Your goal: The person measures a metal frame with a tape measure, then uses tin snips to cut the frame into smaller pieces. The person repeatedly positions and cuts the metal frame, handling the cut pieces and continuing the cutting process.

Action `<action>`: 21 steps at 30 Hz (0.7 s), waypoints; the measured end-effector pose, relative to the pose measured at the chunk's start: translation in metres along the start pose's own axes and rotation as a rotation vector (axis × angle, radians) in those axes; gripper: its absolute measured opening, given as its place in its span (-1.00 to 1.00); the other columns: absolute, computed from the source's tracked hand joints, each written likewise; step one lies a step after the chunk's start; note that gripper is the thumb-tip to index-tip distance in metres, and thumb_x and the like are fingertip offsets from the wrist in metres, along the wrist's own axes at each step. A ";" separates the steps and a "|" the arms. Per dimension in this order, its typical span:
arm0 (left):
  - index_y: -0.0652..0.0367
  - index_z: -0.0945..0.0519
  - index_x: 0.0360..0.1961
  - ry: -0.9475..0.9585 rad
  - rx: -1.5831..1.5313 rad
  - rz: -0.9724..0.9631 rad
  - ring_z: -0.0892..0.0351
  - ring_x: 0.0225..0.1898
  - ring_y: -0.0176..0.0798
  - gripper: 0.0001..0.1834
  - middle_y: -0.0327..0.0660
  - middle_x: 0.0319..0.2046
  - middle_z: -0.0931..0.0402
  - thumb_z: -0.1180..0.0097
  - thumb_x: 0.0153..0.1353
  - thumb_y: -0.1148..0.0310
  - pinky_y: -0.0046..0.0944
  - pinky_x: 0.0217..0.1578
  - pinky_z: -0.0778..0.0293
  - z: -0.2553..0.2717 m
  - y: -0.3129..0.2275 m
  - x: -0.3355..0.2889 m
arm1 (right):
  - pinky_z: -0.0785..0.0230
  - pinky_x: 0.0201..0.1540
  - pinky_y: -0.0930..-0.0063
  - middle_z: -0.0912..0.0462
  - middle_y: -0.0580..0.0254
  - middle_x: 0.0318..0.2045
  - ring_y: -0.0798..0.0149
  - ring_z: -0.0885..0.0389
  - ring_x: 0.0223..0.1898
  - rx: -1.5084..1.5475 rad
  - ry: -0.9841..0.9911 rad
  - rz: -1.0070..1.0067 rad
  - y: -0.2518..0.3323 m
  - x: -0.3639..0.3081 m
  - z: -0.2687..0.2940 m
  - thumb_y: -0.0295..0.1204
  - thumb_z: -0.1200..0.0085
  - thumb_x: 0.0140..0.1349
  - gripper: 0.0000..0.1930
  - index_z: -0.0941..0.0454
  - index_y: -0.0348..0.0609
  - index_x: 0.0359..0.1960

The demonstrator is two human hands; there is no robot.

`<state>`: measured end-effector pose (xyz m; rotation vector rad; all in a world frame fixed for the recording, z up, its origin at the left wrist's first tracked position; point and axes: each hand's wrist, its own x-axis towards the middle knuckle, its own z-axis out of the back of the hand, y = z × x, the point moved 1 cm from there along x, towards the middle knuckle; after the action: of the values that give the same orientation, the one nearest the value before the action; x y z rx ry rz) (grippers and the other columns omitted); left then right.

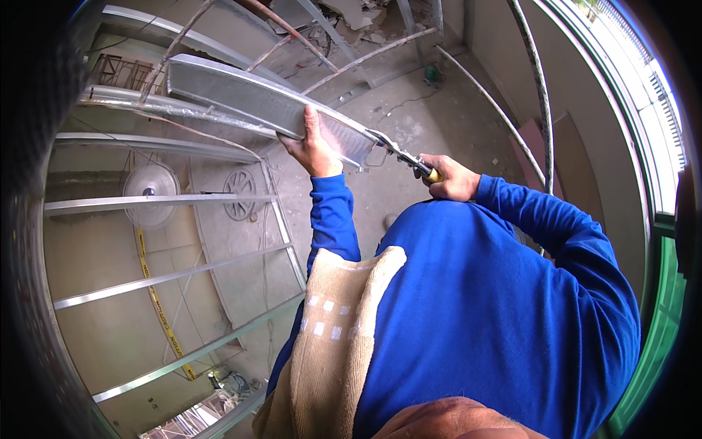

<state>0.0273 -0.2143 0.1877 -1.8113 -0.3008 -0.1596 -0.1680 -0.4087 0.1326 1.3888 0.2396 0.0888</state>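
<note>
A wide silver metal channel (234, 94) slants across the upper middle, from the upper left down toward the centre. My left hand (314, 150) is closed around it near its lower end, with the thumb on its upper edge. My right hand (452, 178) grips a pair of metal snips (402, 154) by dark handles with a yellowish part. The snips' head meets the upper corner of the channel's near end. Whether the blades are closed on the metal is too small to tell.
Worn scaffold pipes (542, 80) cross above and to the right. Metal studs (172, 282) form a frame at left, with a round pale disc (151, 192), a spoked wheel shape (241, 195) and yellow tape (155, 300) beyond. A green thing with a cord (433, 74) lies on the floor far below.
</note>
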 end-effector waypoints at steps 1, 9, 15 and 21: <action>0.46 -0.28 0.30 0.014 -0.037 0.039 -0.49 0.16 -0.07 -0.11 0.09 0.21 -0.44 -0.50 0.18 0.12 -0.11 0.24 -0.38 0.000 0.001 -0.001 | -0.32 -0.21 0.26 -0.44 0.14 -0.42 0.21 -0.43 -0.32 -0.001 0.005 0.007 -0.002 0.001 0.001 -0.51 -0.07 -0.07 -0.71 -0.43 -0.23 -0.23; 0.53 -0.47 0.01 -0.173 0.343 -0.234 -0.66 -0.08 -0.03 -0.24 0.15 -0.02 -0.60 -0.59 0.06 0.12 -0.06 -0.01 -0.58 -0.015 0.023 -0.018 | -0.28 -0.32 0.37 -0.43 0.33 -0.45 0.39 -0.40 -0.38 0.030 0.022 -0.088 -0.010 0.009 -0.002 -0.56 -0.04 -0.08 -0.63 -0.43 -0.21 -0.13; 0.47 -0.51 0.00 -0.021 0.312 -0.218 -0.58 -0.12 -0.20 -0.32 -0.04 -0.09 -0.62 -0.58 0.09 0.17 -0.19 -0.03 -0.52 -0.011 0.026 -0.004 | -0.38 -0.27 0.35 -0.50 0.24 -0.43 0.32 -0.48 -0.36 0.063 0.086 -0.115 -0.005 0.007 0.008 -0.52 -0.10 -0.05 -0.57 -0.47 -0.26 -0.05; 0.35 -0.55 -0.01 0.256 0.161 0.056 -0.59 -0.20 -0.27 -0.29 -0.16 -0.17 -0.63 -0.59 0.04 0.03 -0.24 -0.11 -0.53 0.004 0.015 0.004 | -0.44 -0.25 0.42 -0.60 0.22 -0.35 0.36 -0.54 -0.34 0.184 0.208 -0.127 0.005 -0.003 0.012 -0.52 -0.04 -0.05 -0.47 -0.53 -0.28 0.08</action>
<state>0.0351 -0.2132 0.1732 -1.6171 -0.0790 -0.3164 -0.1681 -0.4199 0.1398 1.5441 0.5185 0.1080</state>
